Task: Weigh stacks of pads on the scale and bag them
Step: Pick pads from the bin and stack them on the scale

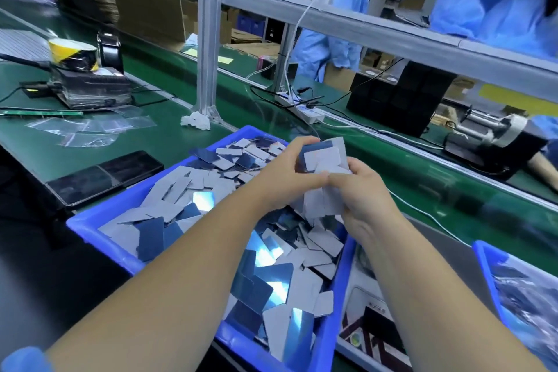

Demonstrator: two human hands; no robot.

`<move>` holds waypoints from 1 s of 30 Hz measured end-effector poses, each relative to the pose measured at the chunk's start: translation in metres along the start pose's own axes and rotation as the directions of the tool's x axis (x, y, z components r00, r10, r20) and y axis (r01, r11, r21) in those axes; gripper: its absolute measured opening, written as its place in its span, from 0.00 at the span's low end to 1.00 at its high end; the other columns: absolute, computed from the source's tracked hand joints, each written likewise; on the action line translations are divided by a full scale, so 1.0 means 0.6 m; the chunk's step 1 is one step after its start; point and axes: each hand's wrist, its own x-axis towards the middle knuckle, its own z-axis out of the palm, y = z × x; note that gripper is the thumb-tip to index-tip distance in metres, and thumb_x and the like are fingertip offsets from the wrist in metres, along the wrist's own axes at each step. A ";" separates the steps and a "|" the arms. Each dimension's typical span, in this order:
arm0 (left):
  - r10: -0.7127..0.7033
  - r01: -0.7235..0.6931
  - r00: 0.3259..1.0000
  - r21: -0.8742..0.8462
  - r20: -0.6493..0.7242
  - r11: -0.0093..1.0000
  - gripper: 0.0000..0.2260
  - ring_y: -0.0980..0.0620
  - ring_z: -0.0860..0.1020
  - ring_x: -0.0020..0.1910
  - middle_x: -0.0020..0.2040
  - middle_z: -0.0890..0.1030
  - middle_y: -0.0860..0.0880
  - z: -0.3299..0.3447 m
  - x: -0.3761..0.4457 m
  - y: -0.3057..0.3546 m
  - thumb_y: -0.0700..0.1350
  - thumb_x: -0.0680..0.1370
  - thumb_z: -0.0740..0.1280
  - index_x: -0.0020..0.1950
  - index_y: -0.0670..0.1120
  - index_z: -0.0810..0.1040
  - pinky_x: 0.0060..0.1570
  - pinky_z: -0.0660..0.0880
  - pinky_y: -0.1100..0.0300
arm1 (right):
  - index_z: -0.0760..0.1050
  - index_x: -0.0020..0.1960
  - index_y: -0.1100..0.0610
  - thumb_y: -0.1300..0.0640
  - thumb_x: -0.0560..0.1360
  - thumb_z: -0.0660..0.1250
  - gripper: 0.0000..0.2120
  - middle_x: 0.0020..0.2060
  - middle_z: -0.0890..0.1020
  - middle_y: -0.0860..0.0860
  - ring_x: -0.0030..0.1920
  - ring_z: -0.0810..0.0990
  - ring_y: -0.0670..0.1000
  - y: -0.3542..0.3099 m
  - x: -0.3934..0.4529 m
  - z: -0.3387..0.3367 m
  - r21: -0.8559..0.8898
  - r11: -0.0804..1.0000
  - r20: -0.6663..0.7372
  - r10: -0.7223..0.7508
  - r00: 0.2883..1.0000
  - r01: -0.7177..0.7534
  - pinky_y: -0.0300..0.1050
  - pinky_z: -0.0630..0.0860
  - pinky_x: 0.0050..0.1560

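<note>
Left hand (280,172) and right hand (362,190) both grip a stack of pads (324,160), fingers curled around it. The stack is held above a blue bin (90,229) of loose pads on the tabletop (157,130).

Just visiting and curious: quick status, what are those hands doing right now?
Left hand and right hand both gripping a stack of pads above the blue bin. Scale beside bin, bare. Nothing in the way.

Blue bin (90,228), grey-and-blue pads (169,208)
</note>
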 end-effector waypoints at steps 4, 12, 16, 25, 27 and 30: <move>-0.023 0.029 0.992 -0.045 0.124 0.999 0.34 0.39 0.82 0.55 0.56 0.84 0.49 0.009 -0.006 -0.004 0.38 0.68 0.73 0.64 0.69 0.68 0.57 0.79 0.41 | 0.81 0.51 0.54 0.67 0.73 0.69 0.11 0.43 0.87 0.55 0.39 0.85 0.55 0.006 -0.014 -0.020 0.061 0.998 -0.014 0.025 1.000 -0.024 0.60 0.82 0.43; -0.016 0.004 0.991 0.084 0.134 0.996 0.30 0.43 0.84 0.51 0.51 0.86 0.50 0.056 -0.008 0.043 0.32 0.72 0.73 0.60 0.64 0.71 0.55 0.80 0.42 | 0.80 0.51 0.57 0.68 0.74 0.68 0.09 0.46 0.86 0.59 0.42 0.83 0.58 -0.018 -0.050 -0.073 0.112 0.993 -0.038 0.042 0.998 -0.038 0.64 0.79 0.50; 0.052 -0.058 0.990 0.041 0.134 0.997 0.27 0.50 0.85 0.46 0.49 0.86 0.47 0.112 0.002 0.075 0.30 0.72 0.73 0.56 0.61 0.73 0.50 0.82 0.49 | 0.80 0.53 0.59 0.66 0.75 0.68 0.08 0.47 0.86 0.58 0.42 0.83 0.55 -0.048 -0.072 -0.136 0.039 0.998 -0.059 -0.040 0.997 0.042 0.55 0.81 0.44; 0.049 -0.144 0.959 0.331 0.281 0.933 0.20 0.58 0.81 0.48 0.53 0.83 0.56 0.234 0.002 0.077 0.40 0.72 0.72 0.62 0.55 0.79 0.49 0.79 0.58 | 0.82 0.44 0.56 0.60 0.72 0.71 0.02 0.43 0.86 0.57 0.45 0.85 0.58 -0.004 -0.116 -0.273 -0.419 0.908 -0.200 -0.064 0.978 -0.026 0.59 0.82 0.50; 0.054 -0.179 0.951 0.397 0.304 0.900 0.17 0.60 0.80 0.47 0.49 0.83 0.58 0.240 -0.002 0.073 0.44 0.72 0.73 0.59 0.55 0.81 0.50 0.79 0.57 | 0.81 0.43 0.52 0.58 0.70 0.71 0.02 0.41 0.85 0.50 0.45 0.84 0.56 0.009 -0.117 -0.283 -0.527 0.850 -0.247 -0.140 0.959 -0.012 0.59 0.81 0.49; 0.019 -0.198 0.938 0.488 0.347 0.850 0.11 0.54 0.80 0.49 0.47 0.84 0.55 0.235 -0.008 0.069 0.52 0.73 0.71 0.55 0.54 0.82 0.54 0.78 0.49 | 0.77 0.52 0.47 0.54 0.71 0.69 0.10 0.49 0.81 0.44 0.50 0.80 0.50 0.019 -0.113 -0.289 -0.633 0.774 -0.252 -0.222 0.942 0.013 0.48 0.77 0.49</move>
